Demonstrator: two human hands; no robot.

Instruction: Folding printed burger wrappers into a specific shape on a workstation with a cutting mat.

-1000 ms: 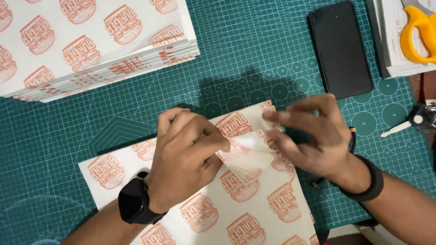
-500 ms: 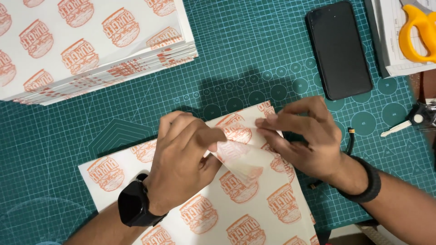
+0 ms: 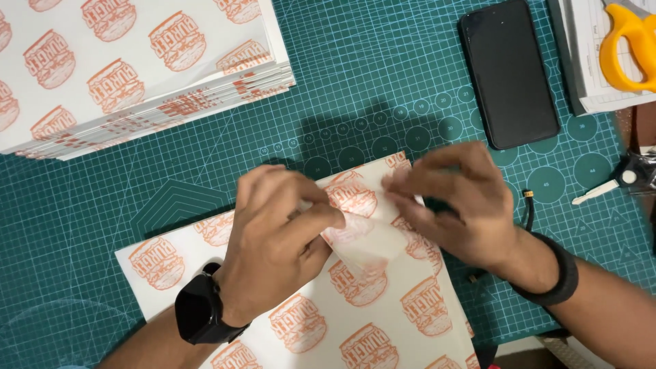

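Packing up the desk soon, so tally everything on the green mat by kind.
Single printed paper sheet, pinched by left hand and right hand: 1
Stack of printed sheets: 1
Black phone: 1
Yellow-handled scissors: 1
Small white-tipped tool, partly cut off at the edge: 1
Total: 5

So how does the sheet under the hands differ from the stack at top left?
The sheet is a single one, with a corner folded over and both the left hand and right hand pressing on it; the stack is many sheets piled flat, untouched. The sheet lies skewed to the mat. Both are white paper with the same orange printed emblems.
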